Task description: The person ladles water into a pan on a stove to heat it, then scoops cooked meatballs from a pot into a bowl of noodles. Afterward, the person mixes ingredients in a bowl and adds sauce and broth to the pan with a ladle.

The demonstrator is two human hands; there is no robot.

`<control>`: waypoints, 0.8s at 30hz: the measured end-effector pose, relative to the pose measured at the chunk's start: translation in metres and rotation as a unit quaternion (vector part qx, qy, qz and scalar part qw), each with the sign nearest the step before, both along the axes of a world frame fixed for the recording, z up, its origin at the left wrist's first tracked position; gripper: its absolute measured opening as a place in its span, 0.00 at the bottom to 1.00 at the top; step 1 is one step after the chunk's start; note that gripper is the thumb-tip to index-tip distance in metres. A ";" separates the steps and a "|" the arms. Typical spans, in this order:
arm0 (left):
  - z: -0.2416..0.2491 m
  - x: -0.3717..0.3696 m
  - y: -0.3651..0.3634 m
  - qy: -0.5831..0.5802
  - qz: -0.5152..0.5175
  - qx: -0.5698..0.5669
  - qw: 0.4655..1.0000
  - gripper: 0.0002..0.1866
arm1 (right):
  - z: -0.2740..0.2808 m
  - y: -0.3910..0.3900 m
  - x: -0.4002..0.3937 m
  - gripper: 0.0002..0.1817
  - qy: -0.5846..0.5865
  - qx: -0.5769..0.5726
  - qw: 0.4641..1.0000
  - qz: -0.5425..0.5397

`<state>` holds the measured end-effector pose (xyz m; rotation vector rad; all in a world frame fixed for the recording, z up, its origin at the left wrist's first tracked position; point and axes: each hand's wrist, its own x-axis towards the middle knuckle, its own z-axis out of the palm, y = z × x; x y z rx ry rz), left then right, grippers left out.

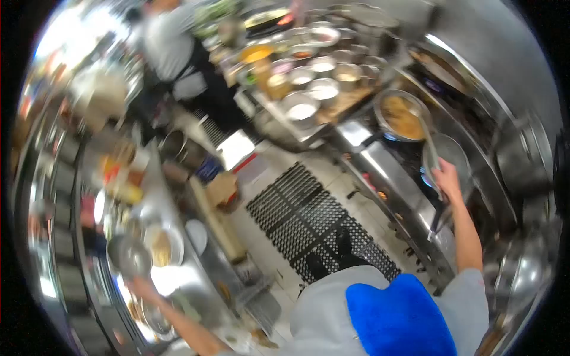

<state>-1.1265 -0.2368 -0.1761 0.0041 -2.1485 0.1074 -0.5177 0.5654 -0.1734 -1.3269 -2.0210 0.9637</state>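
On the right, my right hand (446, 178) is closed round the grip of a long-handled metal utensil (431, 145). Its far end reaches into a frying pan (385, 123) of yellow-orange food (400, 113) on a lit burner. Beneath my right hand, a second empty-looking pan (456, 155) sits over a blue flame. On the left, the fingers of my left hand (142, 289) are at the rim of a round metal bowl (129, 256), gripping it over the counter. Beside that bowl is a white plate (178, 244) with beige food (160, 248).
Many metal containers (300, 110) crowd the far station. A co-worker in an apron (211, 98) stands at the back left. A black perforated mat (309, 207) covers the floor under my feet. A cardboard box (222, 188) rests near the left counter (196, 279).
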 end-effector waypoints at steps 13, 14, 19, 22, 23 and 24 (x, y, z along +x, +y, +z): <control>0.023 0.240 0.215 -0.165 -0.237 0.852 0.436 0.12 | 0.055 -0.055 -0.061 0.15 0.296 -0.245 0.923 0.033; 0.015 0.282 0.222 -0.165 -0.225 0.854 0.440 0.12 | 0.041 -0.048 -0.047 0.17 0.329 -0.315 0.888 0.059; -0.003 0.419 0.217 -0.151 -0.103 0.877 0.444 0.09 | 0.010 -0.061 -0.044 0.17 0.283 -0.572 0.755 0.153; -0.001 0.492 0.201 -0.093 -0.076 0.889 0.441 0.09 | 0.012 -0.111 -0.042 0.17 0.169 -0.631 0.706 0.272; 0.002 0.517 0.191 -0.078 -0.064 0.883 0.459 0.09 | 0.009 -0.134 -0.040 0.16 0.128 -0.641 0.693 0.303; 0.007 0.544 0.177 -0.059 -0.048 0.876 0.476 0.09 | 0.005 -0.155 -0.038 0.16 0.088 -0.648 0.679 0.334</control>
